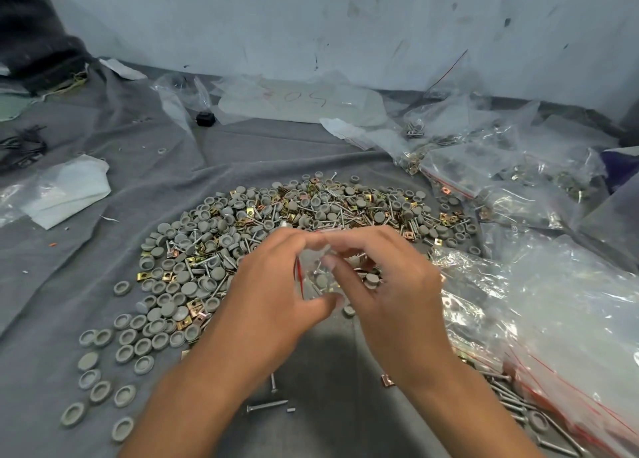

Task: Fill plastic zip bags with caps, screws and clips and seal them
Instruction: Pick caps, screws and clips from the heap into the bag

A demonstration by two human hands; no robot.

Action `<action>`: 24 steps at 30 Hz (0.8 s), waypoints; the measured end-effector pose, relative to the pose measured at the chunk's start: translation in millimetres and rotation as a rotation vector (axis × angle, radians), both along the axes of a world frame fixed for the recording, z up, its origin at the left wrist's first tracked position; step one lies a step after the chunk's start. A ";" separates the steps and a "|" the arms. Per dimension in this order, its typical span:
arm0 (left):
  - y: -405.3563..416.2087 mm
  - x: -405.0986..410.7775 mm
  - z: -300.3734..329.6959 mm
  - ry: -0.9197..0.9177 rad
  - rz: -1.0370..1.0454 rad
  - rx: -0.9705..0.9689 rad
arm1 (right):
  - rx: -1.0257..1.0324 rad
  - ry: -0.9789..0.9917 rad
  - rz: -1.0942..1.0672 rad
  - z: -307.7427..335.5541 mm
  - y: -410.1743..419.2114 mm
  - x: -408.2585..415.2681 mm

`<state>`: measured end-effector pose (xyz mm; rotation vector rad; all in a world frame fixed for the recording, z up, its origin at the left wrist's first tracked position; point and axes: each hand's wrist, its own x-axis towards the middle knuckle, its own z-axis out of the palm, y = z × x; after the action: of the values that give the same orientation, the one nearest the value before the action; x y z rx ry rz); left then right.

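A small clear zip bag (316,277) with a red seal line hangs between both hands above the pile, and grey caps show inside it. My left hand (276,284) pinches its left side between thumb and fingers. My right hand (377,277) grips its top and right side with curled fingers. Under and behind the hands lies a wide heap of grey caps (193,250), long screws (332,208) and brass clips (257,212) on a grey cloth (103,257).
A stack of empty zip bags (567,326) with red seal lines lies at the right. Filled bags (501,177) are heaped at the back right. Loose screws (266,404) lie near the front, white paper (69,194) at the left, and a wall stands behind.
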<state>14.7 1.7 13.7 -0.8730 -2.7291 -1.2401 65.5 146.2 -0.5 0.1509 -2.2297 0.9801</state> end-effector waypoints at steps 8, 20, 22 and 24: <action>-11.8 4.0 14.5 0.204 0.183 0.355 | 0.255 -0.724 -0.020 17.6 72.6 33.6; 0.1 3.9 -2.1 0.183 0.051 -0.084 | 0.630 -1.123 -0.016 7.7 58.9 49.5; 2.1 4.3 -4.2 0.177 0.043 -0.098 | 0.657 -1.099 -0.025 6.2 56.4 51.1; 2.3 4.6 -5.4 0.174 0.043 -0.097 | 0.658 -1.097 -0.014 6.1 56.3 51.2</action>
<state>19.3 4.0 8.2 -0.8794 -2.6728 -0.9824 116.7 202.4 5.6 -0.1658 -3.4900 0.2381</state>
